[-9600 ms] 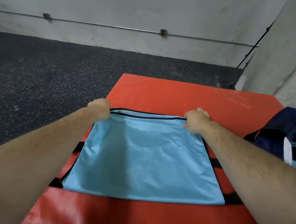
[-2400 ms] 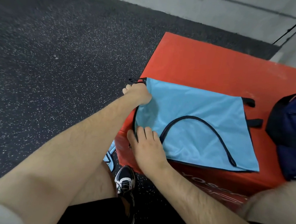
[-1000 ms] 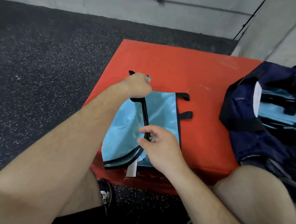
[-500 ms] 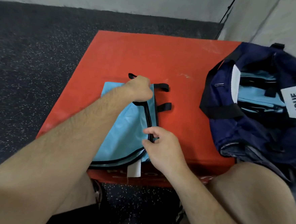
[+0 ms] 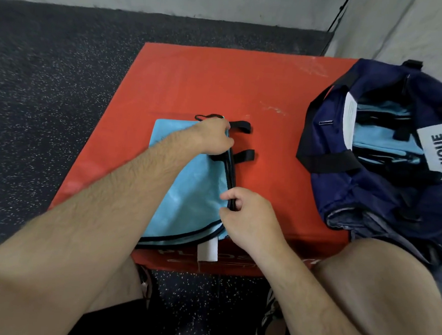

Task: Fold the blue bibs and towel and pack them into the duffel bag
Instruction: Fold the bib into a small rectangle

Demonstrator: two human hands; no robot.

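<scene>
Filling the middle of the view, the red padded box (image 5: 194,87) serves as the work surface. On the box's right side sits the navy duffel bag (image 5: 369,198), open, with light-blue fabric (image 5: 368,133) already inside, so part of the packing looks done. At the box's near edge, left of its middle, lies the blue bib (image 5: 194,197), folded to a narrow panel and not yet in the bag. The left hand (image 5: 214,136) curls its fingers over the bib's far right corner, toward the box's centre. The right hand (image 5: 250,216) pinches the bib's black-trimmed edge, nearer the box's front. Two black straps (image 5: 244,156) stick out onto the box's bare top, and a white tag (image 5: 207,252) hangs over the box's front face. A last fold or the transfer to the bag probably remains. No towel can be told apart.
</scene>
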